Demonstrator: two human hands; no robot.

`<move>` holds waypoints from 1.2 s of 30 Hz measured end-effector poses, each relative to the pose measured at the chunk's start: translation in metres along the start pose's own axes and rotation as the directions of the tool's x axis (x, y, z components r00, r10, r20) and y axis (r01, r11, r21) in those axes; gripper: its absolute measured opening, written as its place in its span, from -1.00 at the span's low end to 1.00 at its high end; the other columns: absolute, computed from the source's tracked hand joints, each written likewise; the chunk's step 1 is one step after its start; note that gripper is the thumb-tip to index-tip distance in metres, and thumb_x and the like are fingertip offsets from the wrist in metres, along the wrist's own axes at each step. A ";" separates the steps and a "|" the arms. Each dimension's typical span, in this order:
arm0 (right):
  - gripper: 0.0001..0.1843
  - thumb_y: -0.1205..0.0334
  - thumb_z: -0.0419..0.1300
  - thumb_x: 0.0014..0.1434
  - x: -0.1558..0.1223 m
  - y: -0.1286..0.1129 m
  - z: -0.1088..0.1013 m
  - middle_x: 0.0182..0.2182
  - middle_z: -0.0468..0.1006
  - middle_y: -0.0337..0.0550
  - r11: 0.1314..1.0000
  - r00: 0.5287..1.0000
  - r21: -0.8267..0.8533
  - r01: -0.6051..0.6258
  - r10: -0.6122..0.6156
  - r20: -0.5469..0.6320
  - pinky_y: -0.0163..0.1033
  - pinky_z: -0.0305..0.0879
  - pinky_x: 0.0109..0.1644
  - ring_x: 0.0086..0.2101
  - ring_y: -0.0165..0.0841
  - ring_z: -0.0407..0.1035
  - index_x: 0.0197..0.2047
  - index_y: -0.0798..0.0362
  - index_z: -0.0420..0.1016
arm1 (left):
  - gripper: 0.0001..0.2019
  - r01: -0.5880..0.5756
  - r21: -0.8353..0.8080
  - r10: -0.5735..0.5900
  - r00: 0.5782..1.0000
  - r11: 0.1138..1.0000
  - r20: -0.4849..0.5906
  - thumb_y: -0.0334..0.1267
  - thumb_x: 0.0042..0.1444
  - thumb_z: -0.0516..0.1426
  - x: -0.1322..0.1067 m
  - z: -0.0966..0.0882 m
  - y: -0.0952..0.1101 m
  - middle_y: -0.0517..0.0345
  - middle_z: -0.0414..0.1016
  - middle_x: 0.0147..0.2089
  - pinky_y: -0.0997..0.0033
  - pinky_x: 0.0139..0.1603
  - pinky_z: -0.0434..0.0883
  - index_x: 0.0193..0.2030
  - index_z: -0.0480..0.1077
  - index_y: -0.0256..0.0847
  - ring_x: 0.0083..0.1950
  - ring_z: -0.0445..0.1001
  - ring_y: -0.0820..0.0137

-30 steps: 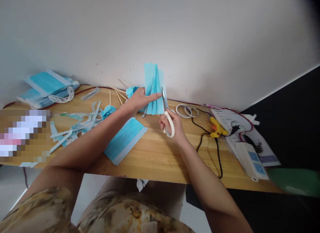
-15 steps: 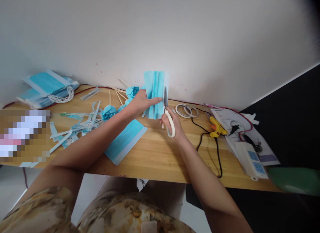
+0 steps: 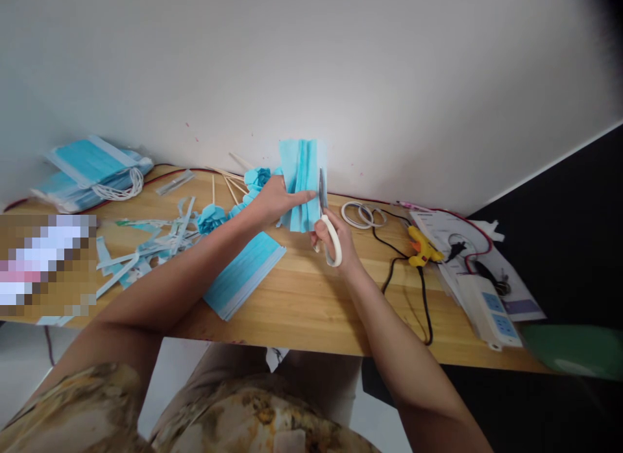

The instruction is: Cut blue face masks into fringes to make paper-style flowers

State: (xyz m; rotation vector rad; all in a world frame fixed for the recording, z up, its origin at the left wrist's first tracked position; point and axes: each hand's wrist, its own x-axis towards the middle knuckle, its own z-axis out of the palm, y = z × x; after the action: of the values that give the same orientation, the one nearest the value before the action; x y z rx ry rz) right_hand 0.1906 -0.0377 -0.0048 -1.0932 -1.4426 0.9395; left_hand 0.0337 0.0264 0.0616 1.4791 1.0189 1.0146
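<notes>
The left hand (image 3: pixel 272 198) pinched a blue sheet (image 3: pixel 298 164); the right hand (image 3: pixel 346 245) gripped scissors (image 3: pixel 333 235) by its right edge. Left of the sheet, a clear packet's (image 3: pixel 176 182) contents were indistinct.

There is one pair of scissors (image 3: pixel 336 237) and one glue gun (image 3: pixel 422 247).

Looks like a small craft workspace, but gives too little to say whether in a home or a workshop. Stands against a plain wall (image 3: pixel 311 63) at twelve o'clock, with a wooden table (image 3: pixel 311 310) at six. Shows this in white-handled scissors (image 3: pixel 335 237) near the middle, a blue flower (image 3: pixel 211 219) and cut strips (image 3: pixel 146 250) at nine, face masks (image 3: pixel 92 161) between nine and ten, and a yellow glue gun (image 3: pixel 422 246) at three.
</notes>
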 end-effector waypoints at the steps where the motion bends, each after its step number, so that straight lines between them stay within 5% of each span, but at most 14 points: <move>1: -0.50 -0.32 0.22 0.15 0.000 -0.001 0.000 -0.60 0.34 -0.35 1.000 1.000 -0.003 0.000 0.000 -0.002 -0.30 0.14 -0.50 -0.60 -0.47 0.22 -0.35 -0.01 0.34 | -0.74 -0.006 -0.002 0.006 1.000 1.000 -0.001 -0.17 -0.10 0.34 0.000 0.000 0.000 0.02 0.53 -0.37 0.33 -0.31 0.49 -0.40 0.43 -0.29 -0.27 0.52 0.23; 15: -0.50 -0.31 0.23 0.14 -0.003 -0.012 0.004 -0.64 0.32 -0.36 1.000 1.000 -0.004 -0.021 0.021 -0.023 -0.31 0.12 -0.55 -0.63 -0.48 0.20 -0.35 0.00 0.39 | -0.74 0.023 -0.031 -0.023 1.000 0.999 0.001 -0.18 -0.12 0.36 0.004 -0.001 -0.004 -0.02 0.54 -0.33 0.29 -0.31 0.50 -0.39 0.45 -0.31 -0.31 0.50 0.27; 26: -0.50 -0.29 0.28 0.11 -0.002 -0.008 0.006 -0.63 0.30 -0.37 0.999 0.998 0.024 -0.046 0.047 -0.040 -0.34 0.10 -0.60 -0.65 -0.51 0.18 -0.41 0.00 0.36 | -0.66 -0.003 -0.158 0.004 1.000 0.988 0.006 -0.07 -0.10 0.36 0.002 -0.003 -0.003 -0.05 0.60 -0.28 0.19 -0.14 0.56 -0.31 0.47 -0.29 -0.14 0.58 0.13; 36: -0.46 -0.36 0.23 0.10 -0.001 -0.003 0.005 -0.56 0.33 -0.33 0.999 0.998 0.001 -0.049 0.049 0.026 -0.29 0.16 -0.52 -0.58 -0.45 0.22 -0.21 -0.04 0.42 | -0.65 -0.037 -0.230 0.017 0.996 0.973 -0.089 -0.07 -0.11 0.35 0.006 -0.004 -0.008 0.00 0.60 -0.27 0.21 -0.13 0.55 -0.30 0.45 -0.29 -0.20 0.57 0.21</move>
State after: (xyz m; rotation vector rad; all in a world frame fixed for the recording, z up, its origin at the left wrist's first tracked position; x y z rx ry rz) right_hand 0.1854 -0.0399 -0.0026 -1.1228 -1.4417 0.9929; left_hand 0.0305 0.0340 0.0551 1.2698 0.9095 1.1838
